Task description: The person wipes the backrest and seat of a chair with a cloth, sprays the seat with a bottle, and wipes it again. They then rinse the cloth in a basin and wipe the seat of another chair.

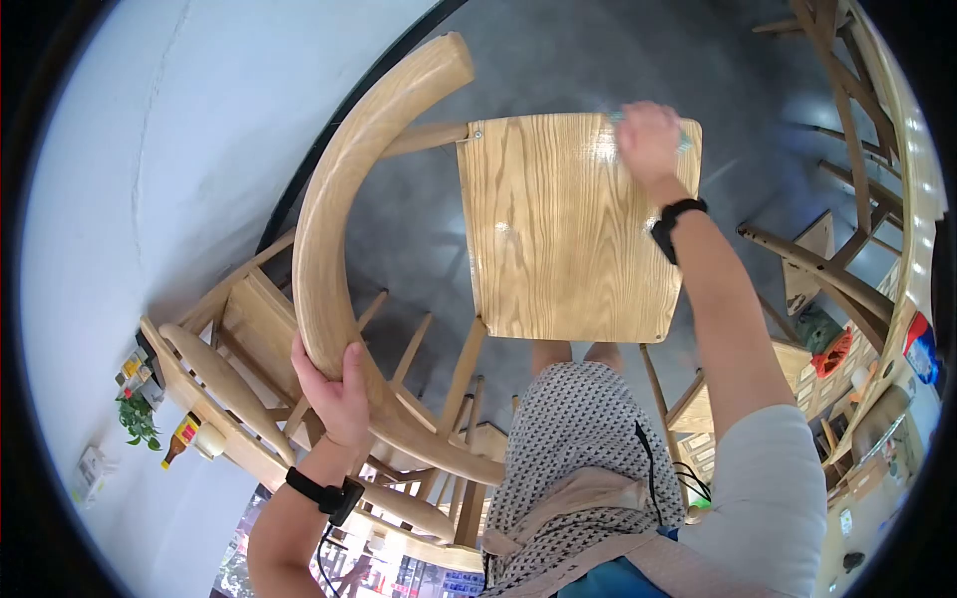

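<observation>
Pale oak makes up the chair, which stands on the grey floor right in front of the person. Its seat shows a glossy grain. The left hand wraps the chair's curved backrest rail near its lower end, grip pressed together around the wood. The right hand presses on the seat's far corner, over a bluish cloth that peeks out beneath it; I cannot tell how its grip sits. More wooden chairs stand just left of this chair, others to its right.
</observation>
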